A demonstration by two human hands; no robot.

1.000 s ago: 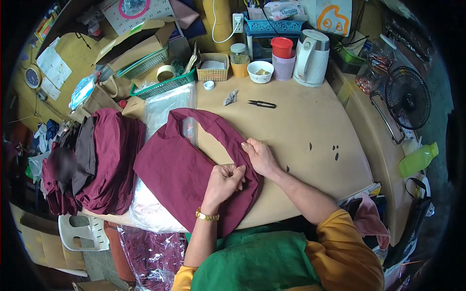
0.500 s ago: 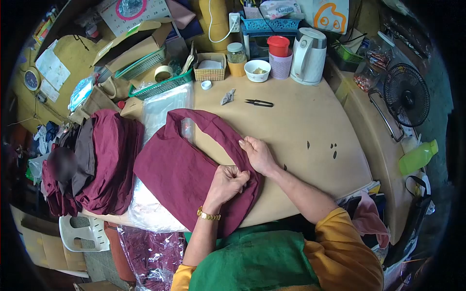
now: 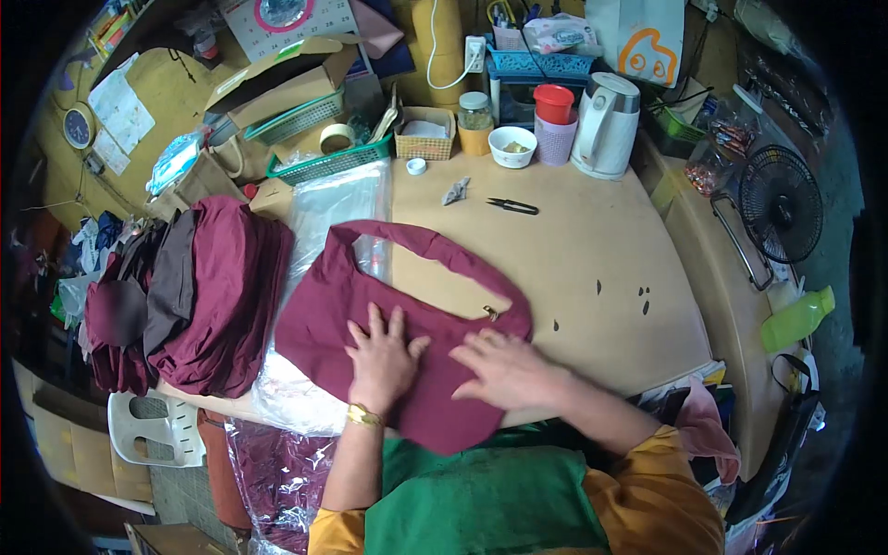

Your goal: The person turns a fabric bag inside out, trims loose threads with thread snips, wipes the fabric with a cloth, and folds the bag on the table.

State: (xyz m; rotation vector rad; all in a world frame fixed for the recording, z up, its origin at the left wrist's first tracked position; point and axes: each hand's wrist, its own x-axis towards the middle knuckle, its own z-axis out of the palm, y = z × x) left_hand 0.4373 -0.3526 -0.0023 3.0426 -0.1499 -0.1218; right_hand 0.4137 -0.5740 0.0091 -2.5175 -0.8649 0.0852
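Observation:
A maroon cloth bag (image 3: 324, 305) lies flat on the table, its strap curving in a loop toward the back. My left hand (image 3: 381, 361) rests on the middle of the bag with its fingers spread. On the bag's right part lies my right hand (image 3: 504, 370), slightly blurred, fingers apart. A small metal clasp (image 3: 491, 314) shows at the bag's opening near the right end of the strap. Under the bag's left side are clear plastic sheets (image 3: 324, 208).
Folded maroon bags (image 3: 217, 296) are stacked at the left. Black thread snips (image 3: 512, 206) and a grey scrap (image 3: 455, 191) lie behind the bag. Along the back stand baskets (image 3: 425, 146), a bowl (image 3: 512, 148) and a white kettle (image 3: 606, 129). A fan (image 3: 780, 203) is at the right.
Both hands have opened from their closed grip at the strap and now lie on the bag. My left hand moved left. The bag is flatter, and the clasp has come into view.

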